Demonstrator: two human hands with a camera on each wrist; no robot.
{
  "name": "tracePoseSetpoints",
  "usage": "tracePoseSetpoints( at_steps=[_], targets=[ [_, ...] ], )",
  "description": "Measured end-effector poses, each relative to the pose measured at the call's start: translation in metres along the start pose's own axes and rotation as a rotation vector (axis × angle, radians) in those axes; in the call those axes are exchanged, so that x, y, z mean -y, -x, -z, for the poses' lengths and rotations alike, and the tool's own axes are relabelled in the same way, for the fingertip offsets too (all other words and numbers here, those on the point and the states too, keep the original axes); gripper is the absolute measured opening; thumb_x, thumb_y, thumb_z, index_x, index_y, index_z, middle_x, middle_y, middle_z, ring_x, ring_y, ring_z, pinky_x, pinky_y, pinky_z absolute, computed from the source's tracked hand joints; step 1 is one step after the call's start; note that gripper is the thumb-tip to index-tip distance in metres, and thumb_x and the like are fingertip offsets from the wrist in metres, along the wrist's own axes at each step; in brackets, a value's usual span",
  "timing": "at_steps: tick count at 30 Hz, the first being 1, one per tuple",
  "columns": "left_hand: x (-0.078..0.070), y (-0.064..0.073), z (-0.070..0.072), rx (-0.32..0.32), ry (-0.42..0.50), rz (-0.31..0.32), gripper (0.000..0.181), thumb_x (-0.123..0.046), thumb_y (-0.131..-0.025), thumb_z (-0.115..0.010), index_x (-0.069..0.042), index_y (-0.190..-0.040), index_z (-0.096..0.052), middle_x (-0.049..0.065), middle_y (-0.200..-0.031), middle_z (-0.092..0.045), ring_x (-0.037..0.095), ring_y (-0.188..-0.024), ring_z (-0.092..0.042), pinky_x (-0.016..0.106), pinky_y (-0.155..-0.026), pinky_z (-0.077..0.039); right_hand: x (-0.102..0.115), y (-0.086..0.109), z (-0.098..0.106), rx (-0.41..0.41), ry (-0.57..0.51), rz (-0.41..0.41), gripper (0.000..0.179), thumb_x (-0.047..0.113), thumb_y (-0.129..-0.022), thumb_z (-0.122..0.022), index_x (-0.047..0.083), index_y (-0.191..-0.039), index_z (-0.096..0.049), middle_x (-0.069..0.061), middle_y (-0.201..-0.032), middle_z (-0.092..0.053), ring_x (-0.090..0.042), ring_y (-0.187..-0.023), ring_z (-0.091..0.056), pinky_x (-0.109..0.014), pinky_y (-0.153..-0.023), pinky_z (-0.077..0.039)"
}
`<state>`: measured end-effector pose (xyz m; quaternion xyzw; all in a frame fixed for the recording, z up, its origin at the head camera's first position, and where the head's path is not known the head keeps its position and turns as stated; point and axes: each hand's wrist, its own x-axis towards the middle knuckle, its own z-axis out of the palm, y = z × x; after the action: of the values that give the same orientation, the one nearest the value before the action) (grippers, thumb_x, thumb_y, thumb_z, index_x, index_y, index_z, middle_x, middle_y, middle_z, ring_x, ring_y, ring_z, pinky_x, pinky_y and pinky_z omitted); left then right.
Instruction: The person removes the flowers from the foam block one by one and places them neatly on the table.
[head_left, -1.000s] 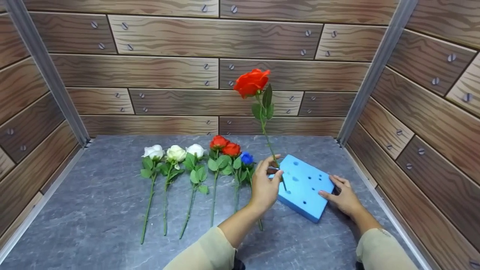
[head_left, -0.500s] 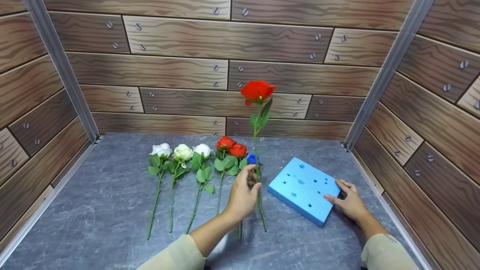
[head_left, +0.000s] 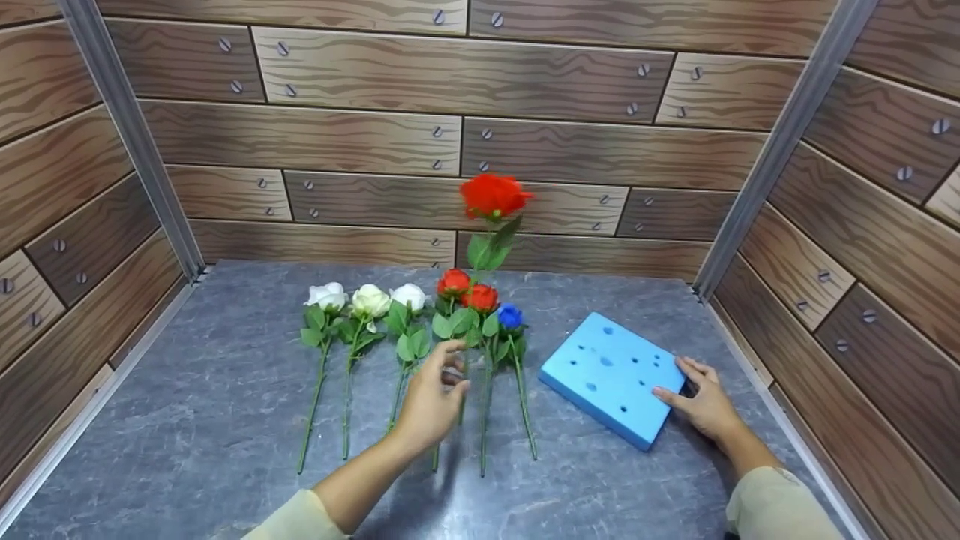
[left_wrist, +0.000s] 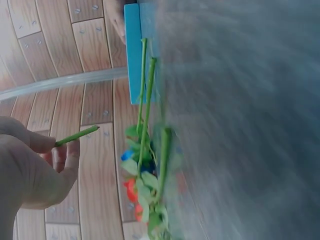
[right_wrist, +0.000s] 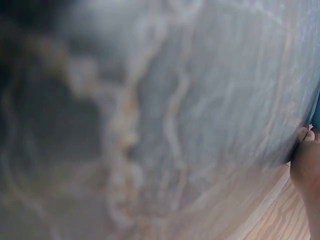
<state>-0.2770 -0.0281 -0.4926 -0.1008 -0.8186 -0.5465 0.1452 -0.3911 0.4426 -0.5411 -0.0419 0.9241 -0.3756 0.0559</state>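
Observation:
My left hand (head_left: 431,397) pinches the stem of a red rose (head_left: 493,196) with dark green leaves, held upright above the table. In the left wrist view, the cut stem end (left_wrist: 77,136) sticks out past the thumb and fingers. At the right, a light blue foam block (head_left: 611,375) with several holes of different sizes in its top lies flat. My right hand (head_left: 705,403) holds its right corner, thumb on the near edge and fingers along the far side. The right wrist view shows mostly blurred table, with part of the hand at its edge.
On the grey marbled table (head_left: 225,420) lies a row of roses: a white rose (head_left: 326,296), a cream rose (head_left: 370,301), another white rose (head_left: 408,296), two red roses (head_left: 480,297) and a blue rose (head_left: 510,315). Wood-patterned walls (head_left: 360,135) enclose the table.
My left hand has carried the red rose leftward, away from over the foam block to above the lying roses. The right hand has stayed at the block's corner.

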Motion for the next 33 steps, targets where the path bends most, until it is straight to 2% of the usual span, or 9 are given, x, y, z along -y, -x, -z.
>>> tracePoseSetpoints(
  at_steps=[8,14,22,26,33],
  targets=[
    [0.005,0.009,0.030,0.040,0.016,0.086,0.055,0.009,-0.099,-0.069,-0.011,-0.149,-0.054,0.023,-0.125,-0.065,0.029,-0.103,-0.073,0.033,-0.081,-0.066,0.001,-0.002,0.003,-0.021,0.017,0.019,0.104,0.047,-0.101,-0.076,0.001,-0.173,-0.015,-0.033,-0.177,-0.003,-0.061,-0.163,-0.003,-0.078,-0.130,-0.016],
    [0.009,0.015,0.058,-0.010,0.011,0.118,0.056,0.010,-0.097,-0.070,-0.011,-0.146,-0.056,0.022,-0.115,-0.068,0.027,-0.097,-0.074,0.034,-0.076,-0.067,0.001,-0.001,0.002,-0.019,0.029,0.012,0.104,0.046,-0.101,-0.076,0.002,-0.173,-0.015,-0.033,-0.177,-0.003,-0.061,-0.163,-0.004,-0.077,-0.130,-0.017],
    [0.023,0.028,0.104,-0.068,-0.025,0.249,0.056,0.012,-0.095,-0.069,-0.012,-0.145,-0.060,0.016,-0.112,-0.069,0.021,-0.096,-0.071,0.027,-0.075,-0.065,-0.001,0.000,-0.002,-0.002,0.020,-0.006,0.104,0.046,-0.102,-0.076,0.003,-0.173,-0.013,-0.032,-0.177,0.000,-0.061,-0.164,-0.002,-0.077,-0.131,-0.016],
    [0.029,0.033,0.123,-0.087,-0.037,0.279,0.058,0.013,-0.094,-0.070,-0.011,-0.145,-0.061,0.017,-0.112,-0.070,0.021,-0.094,-0.072,0.026,-0.073,-0.065,-0.001,0.000,-0.003,0.014,0.006,-0.010,0.105,0.047,-0.102,-0.075,0.003,-0.173,-0.011,-0.032,-0.177,0.003,-0.062,-0.163,0.001,-0.078,-0.130,-0.016],
    [0.043,0.041,0.140,-0.072,-0.105,0.310,0.057,0.011,-0.096,-0.069,-0.009,-0.148,-0.058,0.018,-0.113,-0.069,0.021,-0.095,-0.071,0.029,-0.070,-0.064,-0.001,-0.002,-0.001,0.001,0.022,-0.001,0.106,0.049,-0.102,-0.075,0.003,-0.173,-0.012,-0.032,-0.177,0.001,-0.062,-0.163,-0.001,-0.079,-0.129,-0.017]
  ],
)
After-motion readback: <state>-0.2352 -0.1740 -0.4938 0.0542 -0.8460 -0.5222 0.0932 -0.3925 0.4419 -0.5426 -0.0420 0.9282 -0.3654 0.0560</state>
